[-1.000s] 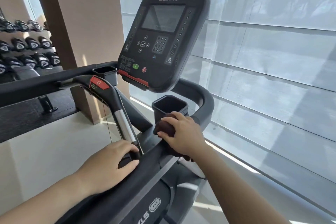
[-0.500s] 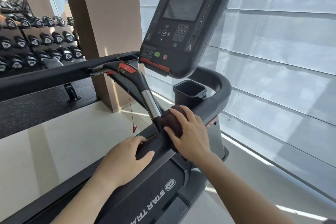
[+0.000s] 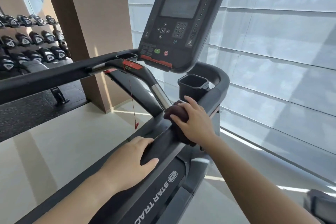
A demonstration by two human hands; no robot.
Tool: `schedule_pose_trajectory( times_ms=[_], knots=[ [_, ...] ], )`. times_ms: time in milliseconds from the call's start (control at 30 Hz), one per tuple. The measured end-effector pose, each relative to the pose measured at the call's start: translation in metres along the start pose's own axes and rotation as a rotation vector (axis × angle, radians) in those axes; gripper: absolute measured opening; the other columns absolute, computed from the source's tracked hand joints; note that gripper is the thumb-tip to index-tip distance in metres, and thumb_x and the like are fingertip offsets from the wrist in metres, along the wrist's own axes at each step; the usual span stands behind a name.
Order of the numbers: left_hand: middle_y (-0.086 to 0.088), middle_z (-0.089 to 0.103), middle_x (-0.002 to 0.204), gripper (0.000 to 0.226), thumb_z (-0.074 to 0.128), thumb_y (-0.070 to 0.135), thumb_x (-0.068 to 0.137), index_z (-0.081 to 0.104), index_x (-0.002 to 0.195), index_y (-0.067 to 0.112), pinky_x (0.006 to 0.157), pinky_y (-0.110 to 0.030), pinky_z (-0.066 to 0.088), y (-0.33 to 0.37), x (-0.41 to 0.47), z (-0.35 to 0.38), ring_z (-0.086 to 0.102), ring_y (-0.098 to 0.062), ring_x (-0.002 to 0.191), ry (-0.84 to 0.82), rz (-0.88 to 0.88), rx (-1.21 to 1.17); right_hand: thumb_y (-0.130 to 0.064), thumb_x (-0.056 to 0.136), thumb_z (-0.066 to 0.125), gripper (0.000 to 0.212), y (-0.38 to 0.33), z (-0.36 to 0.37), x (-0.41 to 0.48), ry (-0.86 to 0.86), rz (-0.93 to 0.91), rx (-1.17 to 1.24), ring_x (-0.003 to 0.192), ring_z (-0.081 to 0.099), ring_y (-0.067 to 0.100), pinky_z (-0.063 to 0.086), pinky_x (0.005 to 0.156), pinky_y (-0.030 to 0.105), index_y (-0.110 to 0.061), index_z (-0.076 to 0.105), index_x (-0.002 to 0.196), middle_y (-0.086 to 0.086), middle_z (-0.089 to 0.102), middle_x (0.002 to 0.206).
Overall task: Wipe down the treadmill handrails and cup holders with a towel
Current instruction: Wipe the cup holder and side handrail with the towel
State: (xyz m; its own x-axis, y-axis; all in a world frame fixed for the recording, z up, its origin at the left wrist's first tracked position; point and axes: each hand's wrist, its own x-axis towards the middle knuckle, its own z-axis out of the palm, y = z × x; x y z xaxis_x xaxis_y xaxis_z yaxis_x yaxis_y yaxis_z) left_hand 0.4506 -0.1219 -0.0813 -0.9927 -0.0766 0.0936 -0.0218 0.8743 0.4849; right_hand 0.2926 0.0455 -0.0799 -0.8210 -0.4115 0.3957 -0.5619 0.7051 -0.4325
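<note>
The right grip (image 3: 193,123) clutches the towel (image 3: 175,113) on the rail (image 3: 164,139); the left grip (image 3: 130,158) wraps the rail nearer. Swiping left could snag the red cord (image 3: 133,96).

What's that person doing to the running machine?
A person is cleaning a treadmill. Their right hand holds a bunched dark towel against the handrail, just below the right cup holder. Their left hand grips the same handrail a little lower down. The other cup holder, left of the console, has no hand near it.
</note>
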Motion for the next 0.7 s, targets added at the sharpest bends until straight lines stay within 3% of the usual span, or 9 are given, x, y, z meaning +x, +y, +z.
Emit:
schedule_pose_trajectory(
  times_ms=[133, 300, 433, 533, 600, 700],
  knots=[
    [0.022, 0.041, 0.134, 0.060, 0.047, 0.059, 0.082, 0.033, 0.136, 0.037, 0.096, -0.018, 0.036, -0.013, -0.027, -0.007, 0.044, 0.002, 0.115, -0.033, 0.025, -0.076, -0.054, 0.088, 0.049, 0.043, -0.025, 0.001, -0.008, 0.000, 0.051, -0.122, 0.119, 0.045, 0.028, 0.043, 0.093, 0.045, -0.038, 0.048, 0.128, -0.011, 0.040, 0.140],
    [0.015, 0.029, 0.146, 0.068, 0.047, 0.054, 0.085, 0.020, 0.144, 0.032, 0.105, -0.026, 0.032, -0.018, -0.042, -0.009, 0.034, -0.006, 0.130, -0.088, 0.053, -0.144, -0.055, 0.085, 0.051, 0.042, -0.059, 0.010, -0.066, 0.060, 0.034, -0.034, 0.115, 0.045, 0.030, 0.034, 0.094, 0.037, -0.043, 0.046, 0.125, -0.011, 0.034, 0.141],
    [0.017, 0.023, 0.148, 0.073, 0.047, 0.055, 0.084, 0.013, 0.145, 0.033, 0.101, -0.024, 0.035, -0.036, -0.062, -0.015, 0.036, -0.006, 0.127, -0.150, 0.103, -0.143, -0.056, 0.084, 0.051, 0.043, -0.084, 0.021, -0.080, 0.108, 0.083, 0.005, 0.119, 0.042, 0.024, 0.036, 0.093, 0.038, -0.042, 0.048, 0.124, -0.015, 0.035, 0.141],
    [0.020, 0.027, 0.145, 0.069, 0.047, 0.056, 0.084, 0.019, 0.143, 0.035, 0.093, -0.019, 0.034, -0.044, -0.073, -0.018, 0.044, -0.006, 0.119, -0.119, 0.076, -0.240, -0.050, 0.086, 0.055, 0.042, -0.093, 0.016, -0.061, 0.095, 0.197, 0.008, 0.128, 0.036, 0.021, 0.034, 0.099, 0.037, -0.036, 0.052, 0.125, -0.013, 0.036, 0.145],
    [0.018, 0.032, 0.143, 0.065, 0.050, 0.052, 0.084, 0.026, 0.141, 0.033, 0.095, -0.017, 0.028, -0.045, -0.074, -0.017, 0.038, -0.003, 0.125, -0.077, 0.080, -0.279, -0.048, 0.086, 0.055, 0.041, -0.096, 0.015, -0.059, 0.089, 0.189, -0.037, 0.128, 0.037, 0.020, 0.039, 0.099, 0.039, -0.033, 0.053, 0.124, -0.015, 0.037, 0.144],
    [0.017, 0.039, 0.138, 0.061, 0.055, 0.048, 0.083, 0.034, 0.138, 0.032, 0.091, -0.016, 0.030, -0.044, -0.073, -0.018, 0.039, 0.003, 0.115, -0.044, 0.090, -0.335, -0.051, 0.085, 0.054, 0.039, -0.102, 0.021, -0.081, 0.124, 0.154, -0.019, 0.124, 0.040, 0.023, 0.040, 0.098, 0.042, -0.033, 0.054, 0.120, -0.014, 0.037, 0.142]
  ],
)
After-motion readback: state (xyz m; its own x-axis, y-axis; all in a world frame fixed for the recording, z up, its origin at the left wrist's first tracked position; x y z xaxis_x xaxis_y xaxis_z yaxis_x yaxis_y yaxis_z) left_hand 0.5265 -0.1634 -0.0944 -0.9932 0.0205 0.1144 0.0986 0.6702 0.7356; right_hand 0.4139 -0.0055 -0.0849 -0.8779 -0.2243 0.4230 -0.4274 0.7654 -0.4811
